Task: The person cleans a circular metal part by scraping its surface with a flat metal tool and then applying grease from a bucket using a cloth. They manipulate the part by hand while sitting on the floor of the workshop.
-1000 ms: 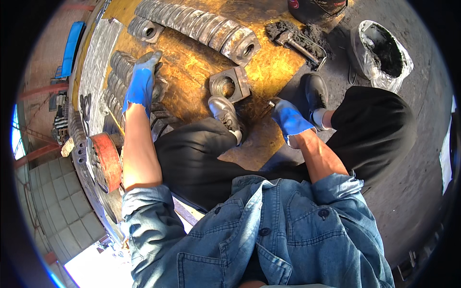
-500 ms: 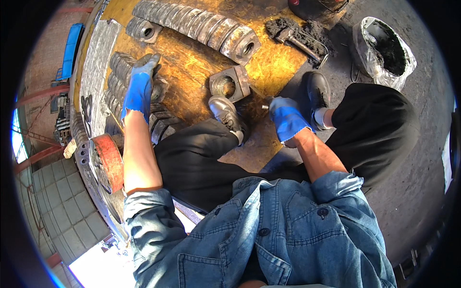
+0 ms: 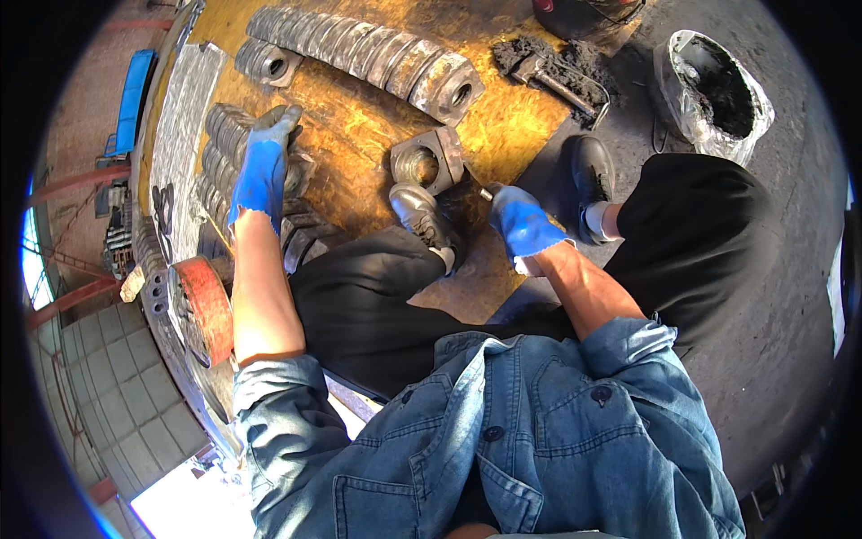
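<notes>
Right hand (image 3: 521,221) gripping a metal rod (image 3: 486,194), left hand (image 3: 265,154) over metal blocks (image 3: 221,163), its fingers' hold unclear from here

Between the long row of metal blocks (image 3: 364,56) at upper centre and the single holed block (image 3: 446,151) near the middle, a slanting lane of bare yellow-brown sheet (image 3: 352,121) gives a hand room to pass. It is bounded at centre left by the stacked dark blocks (image 3: 221,166) around the left hand (image 3: 267,162). The orange-red wheel (image 3: 206,310) crowds the left forearm. From the right hand (image 3: 523,220), a short gap leads toward the single block; the left shoe (image 3: 416,214) stands just below that block, and the right shoe (image 3: 591,171) hems in the hand's right. At upper right, the hammer-like tool (image 3: 567,92) and dark heap (image 3: 512,56) obstruct the way.
</notes>
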`<state>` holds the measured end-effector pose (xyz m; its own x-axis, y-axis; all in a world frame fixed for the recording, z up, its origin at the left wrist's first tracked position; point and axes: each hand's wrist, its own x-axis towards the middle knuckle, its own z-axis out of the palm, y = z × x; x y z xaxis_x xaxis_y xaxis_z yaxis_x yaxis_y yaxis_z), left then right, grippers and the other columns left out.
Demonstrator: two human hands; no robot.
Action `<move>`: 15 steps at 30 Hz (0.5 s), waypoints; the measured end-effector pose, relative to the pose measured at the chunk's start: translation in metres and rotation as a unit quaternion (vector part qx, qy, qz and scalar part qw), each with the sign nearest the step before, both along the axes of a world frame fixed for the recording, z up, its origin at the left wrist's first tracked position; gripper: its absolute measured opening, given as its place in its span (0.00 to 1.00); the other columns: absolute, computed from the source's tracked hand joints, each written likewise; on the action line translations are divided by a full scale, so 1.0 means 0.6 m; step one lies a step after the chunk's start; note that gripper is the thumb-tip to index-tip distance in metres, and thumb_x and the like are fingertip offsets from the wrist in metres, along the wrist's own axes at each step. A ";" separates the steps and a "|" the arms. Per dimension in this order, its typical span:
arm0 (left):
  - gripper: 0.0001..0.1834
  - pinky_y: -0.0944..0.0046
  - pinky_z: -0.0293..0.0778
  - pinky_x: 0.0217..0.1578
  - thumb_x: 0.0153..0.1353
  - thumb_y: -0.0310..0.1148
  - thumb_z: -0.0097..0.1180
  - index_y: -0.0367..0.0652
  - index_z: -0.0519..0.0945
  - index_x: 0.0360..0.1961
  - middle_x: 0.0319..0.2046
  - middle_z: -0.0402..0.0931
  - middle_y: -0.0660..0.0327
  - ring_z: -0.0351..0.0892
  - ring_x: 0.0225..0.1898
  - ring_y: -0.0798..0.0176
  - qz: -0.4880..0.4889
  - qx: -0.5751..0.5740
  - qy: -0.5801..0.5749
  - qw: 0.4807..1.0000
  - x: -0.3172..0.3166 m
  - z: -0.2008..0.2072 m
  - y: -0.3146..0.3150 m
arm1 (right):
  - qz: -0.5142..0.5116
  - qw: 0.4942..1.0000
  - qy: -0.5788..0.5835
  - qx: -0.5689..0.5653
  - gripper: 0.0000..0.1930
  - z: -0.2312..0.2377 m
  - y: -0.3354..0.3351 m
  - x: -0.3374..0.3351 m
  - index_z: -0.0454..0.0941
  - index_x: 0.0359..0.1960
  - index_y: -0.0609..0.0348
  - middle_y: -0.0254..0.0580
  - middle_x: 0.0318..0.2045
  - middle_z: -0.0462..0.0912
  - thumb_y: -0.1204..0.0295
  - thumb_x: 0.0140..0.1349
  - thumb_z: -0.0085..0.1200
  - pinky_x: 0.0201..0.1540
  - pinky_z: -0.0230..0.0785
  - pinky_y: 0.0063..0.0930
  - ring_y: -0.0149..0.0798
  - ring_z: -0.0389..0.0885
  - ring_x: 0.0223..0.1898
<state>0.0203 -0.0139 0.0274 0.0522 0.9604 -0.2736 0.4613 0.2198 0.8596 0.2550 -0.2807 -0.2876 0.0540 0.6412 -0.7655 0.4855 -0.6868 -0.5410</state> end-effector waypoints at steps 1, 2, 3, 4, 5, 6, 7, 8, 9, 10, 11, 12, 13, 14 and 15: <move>0.33 0.63 0.74 0.35 0.56 0.41 0.68 0.41 0.71 0.60 0.45 0.79 0.59 0.80 0.44 0.63 0.004 0.000 -0.001 1.000 -0.005 0.000 0.000 | -0.054 0.998 0.040 -0.015 0.13 0.010 0.002 -0.005 0.80 0.45 0.44 0.38 0.39 0.84 0.59 0.69 0.44 0.39 0.76 0.36 0.44 0.81 0.40; 0.33 0.63 0.74 0.35 0.56 0.41 0.69 0.41 0.71 0.60 0.45 0.79 0.59 0.80 0.44 0.62 0.008 0.000 -0.003 1.000 -0.010 0.000 0.001 | -0.085 0.987 0.078 -0.116 0.13 0.019 0.016 -0.007 0.79 0.46 0.43 0.38 0.40 0.83 0.59 0.69 0.43 0.40 0.76 0.36 0.44 0.81 0.42; 0.33 0.63 0.74 0.35 0.56 0.41 0.68 0.41 0.71 0.60 0.46 0.79 0.59 0.80 0.44 0.62 0.012 0.000 0.001 1.000 -0.013 -0.001 0.002 | -0.087 0.985 0.074 -0.133 0.13 0.029 0.020 -0.006 0.79 0.47 0.43 0.38 0.40 0.83 0.59 0.68 0.43 0.40 0.75 0.36 0.45 0.80 0.41; 0.33 0.63 0.74 0.35 0.56 0.41 0.68 0.40 0.71 0.60 0.46 0.79 0.59 0.79 0.44 0.62 0.017 -0.001 0.006 1.000 -0.013 0.000 -0.001 | -0.088 0.982 0.070 -0.149 0.13 0.049 0.027 -0.004 0.79 0.47 0.43 0.38 0.40 0.83 0.59 0.68 0.43 0.40 0.75 0.36 0.45 0.80 0.41; 0.33 0.63 0.74 0.35 0.56 0.42 0.68 0.40 0.71 0.60 0.46 0.79 0.59 0.79 0.44 0.63 0.022 -0.003 0.010 1.000 -0.009 0.001 -0.011 | -0.061 0.994 0.023 -0.082 0.13 0.068 0.016 -0.007 0.79 0.47 0.44 0.38 0.39 0.83 0.61 0.68 0.44 0.39 0.74 0.36 0.45 0.80 0.39; 0.33 0.63 0.73 0.37 0.56 0.41 0.68 0.40 0.71 0.60 0.46 0.79 0.59 0.79 0.44 0.63 0.026 -0.005 0.013 1.000 -0.007 0.006 -0.022 | -0.034 0.999 -0.023 -0.015 0.12 0.088 0.002 -0.012 0.79 0.46 0.44 0.39 0.37 0.83 0.62 0.67 0.45 0.38 0.74 0.35 0.45 0.80 0.37; 0.33 0.63 0.73 0.38 0.56 0.41 0.68 0.40 0.71 0.60 0.46 0.79 0.59 0.78 0.44 0.63 0.022 -0.007 0.014 1.000 -0.007 0.006 -0.022 | -0.008 0.996 -0.072 0.053 0.12 0.106 -0.013 -0.013 0.79 0.46 0.44 0.39 0.36 0.83 0.64 0.67 0.45 0.36 0.73 0.35 0.44 0.80 0.34; 0.33 0.63 0.73 0.38 0.57 0.41 0.68 0.40 0.70 0.61 0.47 0.79 0.59 0.78 0.44 0.63 0.018 -0.009 0.015 1.000 -0.011 0.006 -0.020 | -0.004 0.994 -0.078 0.079 0.11 0.102 -0.020 -0.012 0.79 0.46 0.45 0.40 0.35 0.83 0.65 0.65 0.47 0.36 0.73 0.35 0.44 0.80 0.34; 0.34 0.63 0.73 0.39 0.57 0.41 0.68 0.40 0.70 0.61 0.47 0.79 0.59 0.78 0.44 0.63 0.015 -0.012 0.016 1.000 -0.016 0.005 -0.019 | -0.018 0.994 -0.058 0.095 0.11 0.078 -0.020 -0.015 0.79 0.45 0.46 0.40 0.35 0.83 0.66 0.63 0.49 0.35 0.73 0.35 0.44 0.80 0.33; 0.34 0.63 0.73 0.39 0.57 0.40 0.67 0.40 0.69 0.61 0.48 0.78 0.59 0.78 0.44 0.63 0.010 -0.010 0.013 1.000 -0.019 0.005 -0.018 | -0.045 0.994 -0.020 0.100 0.11 0.046 -0.016 -0.015 0.80 0.45 0.47 0.41 0.34 0.83 0.68 0.61 0.51 0.35 0.73 0.35 0.43 0.80 0.32; 0.34 0.63 0.73 0.40 0.57 0.40 0.67 0.40 0.69 0.61 0.48 0.78 0.59 0.78 0.45 0.63 0.001 -0.007 0.009 1.000 -0.016 0.005 -0.012 | -0.090 0.991 0.038 0.096 0.12 -0.012 -0.003 -0.010 0.80 0.44 0.48 0.41 0.34 0.83 0.69 0.60 0.52 0.34 0.73 0.35 0.43 0.80 0.31; 0.34 0.64 0.73 0.40 0.57 0.39 0.67 0.40 0.69 0.62 0.49 0.78 0.58 0.77 0.45 0.63 -0.010 -0.005 0.004 1.000 -0.007 0.007 -0.007 | -0.134 0.983 0.089 0.090 0.12 -0.066 0.003 -0.010 0.80 0.44 0.49 0.42 0.33 0.83 0.70 0.58 0.54 0.34 0.73 0.35 0.43 0.80 0.30; 0.33 0.64 0.73 0.41 0.57 0.39 0.67 0.39 0.69 0.62 0.49 0.77 0.58 0.77 0.45 0.63 -0.010 -0.007 0.004 1.000 0.011 0.012 -0.007 | -0.182 0.970 0.135 0.088 0.12 -0.117 0.010 -0.005 0.80 0.44 0.51 0.43 0.32 0.83 0.72 0.56 0.56 0.33 0.73 0.36 0.43 0.80 0.30; 0.33 0.63 0.73 0.42 0.57 0.39 0.67 0.39 0.69 0.61 0.50 0.77 0.58 0.77 0.46 0.63 -0.003 -0.010 0.007 1.000 0.017 0.011 -0.013 | -0.222 0.955 0.189 0.058 0.13 -0.121 0.015 -0.001 0.81 0.43 0.52 0.43 0.32 0.83 0.73 0.54 0.58 0.33 0.73 0.36 0.42 0.80 0.29; 0.33 0.63 0.73 0.42 0.57 0.38 0.67 0.38 0.69 0.61 0.50 0.77 0.57 0.77 0.46 0.63 0.002 -0.013 0.010 1.000 0.023 0.012 -0.016 | -0.201 0.964 0.149 0.093 0.14 -0.125 0.013 0.004 0.80 0.44 0.51 0.45 0.33 0.84 0.72 0.54 0.58 0.35 0.74 0.36 0.44 0.81 0.30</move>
